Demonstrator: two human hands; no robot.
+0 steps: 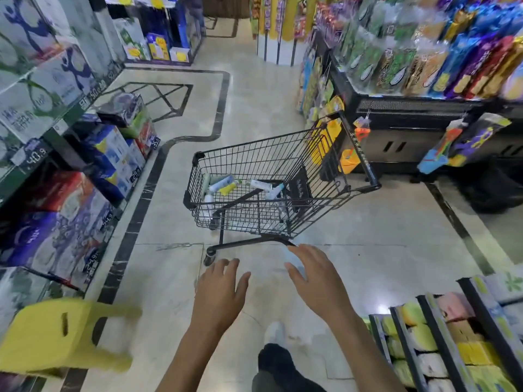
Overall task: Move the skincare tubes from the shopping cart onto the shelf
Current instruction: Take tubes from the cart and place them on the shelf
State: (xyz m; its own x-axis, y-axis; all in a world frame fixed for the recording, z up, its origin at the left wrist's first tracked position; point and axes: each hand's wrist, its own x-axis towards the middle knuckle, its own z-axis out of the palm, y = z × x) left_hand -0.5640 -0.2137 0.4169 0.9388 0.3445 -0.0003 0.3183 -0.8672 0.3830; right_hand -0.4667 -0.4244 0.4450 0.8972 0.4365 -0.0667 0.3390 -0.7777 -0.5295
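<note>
Head cam view: someone standing in a shop aisle, both arms stretched out in front of them.
Left hand (219,292): fingers spread and loose, palm down, holding nothing, hanging over the floor just short of the cart.
Right hand (317,281): same deal, fingers relaxed and empty, its fingertips close to the cart's bottom rail.
Shopping cart (283,154): black wire one, sitting on the pale tiles right ahead of the hands, handle on the right side.
Skincare tubes (223,185): a loose bunch lying in the cart basket, white, green and one yellow, mostly piled at the left end, a couple more further right.
Stool (56,335): yellow plastic, bottom left, pretty blurry.
Shelves: boxed goods on the left (70,171), snack bags up on the right (424,52), soft pastel packs at the lower right (441,340).
</note>
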